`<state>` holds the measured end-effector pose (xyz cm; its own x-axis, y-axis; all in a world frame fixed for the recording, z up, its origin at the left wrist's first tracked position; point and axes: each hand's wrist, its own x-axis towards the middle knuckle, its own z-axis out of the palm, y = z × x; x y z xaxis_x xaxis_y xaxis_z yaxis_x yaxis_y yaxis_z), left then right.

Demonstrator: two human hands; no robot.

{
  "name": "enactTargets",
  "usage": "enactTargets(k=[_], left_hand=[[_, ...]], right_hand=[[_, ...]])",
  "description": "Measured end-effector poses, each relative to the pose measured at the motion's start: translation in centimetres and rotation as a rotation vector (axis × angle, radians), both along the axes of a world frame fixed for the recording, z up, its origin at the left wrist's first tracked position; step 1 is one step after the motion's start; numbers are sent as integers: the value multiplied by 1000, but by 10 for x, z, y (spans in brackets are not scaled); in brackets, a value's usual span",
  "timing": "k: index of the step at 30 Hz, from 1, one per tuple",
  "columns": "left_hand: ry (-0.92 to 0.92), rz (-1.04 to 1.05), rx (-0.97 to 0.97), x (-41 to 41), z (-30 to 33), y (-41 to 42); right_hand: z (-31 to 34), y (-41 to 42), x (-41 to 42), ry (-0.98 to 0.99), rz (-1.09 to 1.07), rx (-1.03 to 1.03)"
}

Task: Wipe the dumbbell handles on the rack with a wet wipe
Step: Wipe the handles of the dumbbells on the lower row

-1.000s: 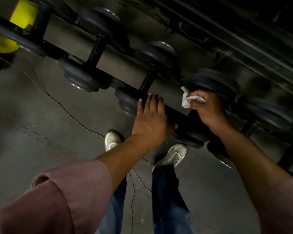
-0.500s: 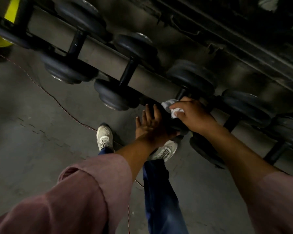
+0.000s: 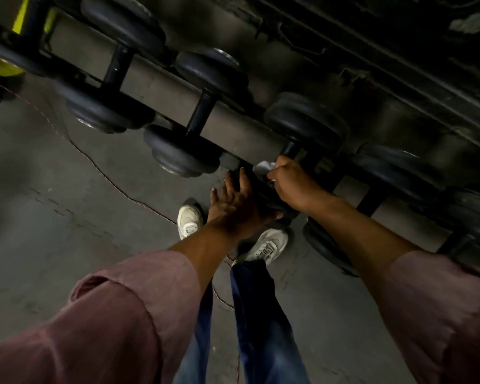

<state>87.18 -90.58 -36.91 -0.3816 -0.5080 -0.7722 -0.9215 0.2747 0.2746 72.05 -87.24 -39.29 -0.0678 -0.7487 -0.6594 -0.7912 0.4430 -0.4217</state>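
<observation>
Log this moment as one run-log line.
stage: wiping handle | right hand: grips wet wipe at dumbbell handle | left hand: flat on near weight head | rack: dumbbells racked

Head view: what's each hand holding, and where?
Right hand grips the bunched white wipe round the dumbbell handle, near its front weight. Left hand holds nothing; its straight fingers rest on that front weight.

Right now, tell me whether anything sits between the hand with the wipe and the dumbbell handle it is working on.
Nothing visible does. The right hand grips the crumpled white wet wipe right at the short black dumbbell handle. The left hand rests flat on the near round weight, off to the side.
</observation>
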Motion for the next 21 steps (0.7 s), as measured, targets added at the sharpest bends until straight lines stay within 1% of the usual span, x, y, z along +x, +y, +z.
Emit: enactTargets(k=[1,2,4,6,7,8,9,10,11,12,13,15,17,20,21], left_hand=[[4,3,1,0,0,-1],[7,7,2,1,0,-1],[0,5,7,1,0,-1],[-19,-19,10,2,-1,-1],[-26,-24,12,2,-2,-1],[-29,-22,17,2,-2,-1],[-30,-18,24,2,-2,-1],[-27,-17,28,2,-2,-2],[-23,-17,29,2,-2,-2],[-16,-15,28,2,-2,-1],[-5,-10,24,2,-2,-1],[27,7,10,2,-1,0],[56,20,-10,2,-2,1],[70,21,-35,4,-5,2],[68,19,-34,5,-6,2]], right_hand=[[2,0,3,-23,-25,-27],[6,-3,7,-44,-98,-61],[9,-10,11,-52,-317,-116],[11,-13,10,3,-355,-131],[14,-12,8,63,-341,-151],[15,-11,5,198,-276,-175],[15,-10,3,354,-163,-196],[12,-8,1,439,-51,-208],[6,-6,1,433,7,-198],[2,-4,1,347,9,-195],[1,-3,3,170,-88,-173],[-3,-1,7,-3,-95,-210],[-9,3,0,-73,-7,-196],[-18,9,-12,-120,157,-246],[-16,9,-15,-90,241,-260]])
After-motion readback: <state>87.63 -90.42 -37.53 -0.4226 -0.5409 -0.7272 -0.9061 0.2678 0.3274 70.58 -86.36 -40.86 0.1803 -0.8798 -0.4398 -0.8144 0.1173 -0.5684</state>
